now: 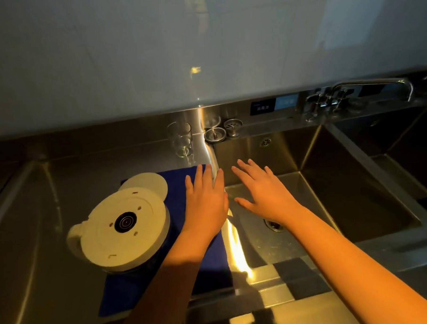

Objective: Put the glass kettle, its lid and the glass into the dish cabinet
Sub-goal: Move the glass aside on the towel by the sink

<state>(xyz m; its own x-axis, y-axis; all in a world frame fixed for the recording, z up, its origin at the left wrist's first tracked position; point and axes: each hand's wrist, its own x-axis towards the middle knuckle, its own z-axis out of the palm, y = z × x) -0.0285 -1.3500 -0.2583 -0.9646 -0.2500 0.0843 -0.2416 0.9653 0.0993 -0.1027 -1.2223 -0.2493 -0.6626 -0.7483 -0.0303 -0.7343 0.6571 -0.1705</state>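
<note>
We see the glass kettle (123, 225) at lower left of centre, turned upside down on a blue cloth (209, 262) so that its white base and dark round connector face up. A white round lid (146, 183) lies just behind it on the same cloth, partly hidden by the kettle's base. The glass (180, 138) stands above centre at the back of the steel desk (40, 243), beyond the cloth and apart from it.

Right of the glass, two metal strainer plugs (215, 134) sit side by side on the rim at the sink's back left corner. The sink (350, 180) fills the right half of the frame, with the drain (274, 224) in its floor. A tap (375, 83) and a small control panel (262, 107) line the back edge at upper right.

Our left hand (205, 199) is flat with fingers spread over the cloth's right edge, just right of the kettle; whether it touches the cloth we cannot tell. Our right hand (262, 194) is likewise spread and holds nothing, over the sink's left part.
</note>
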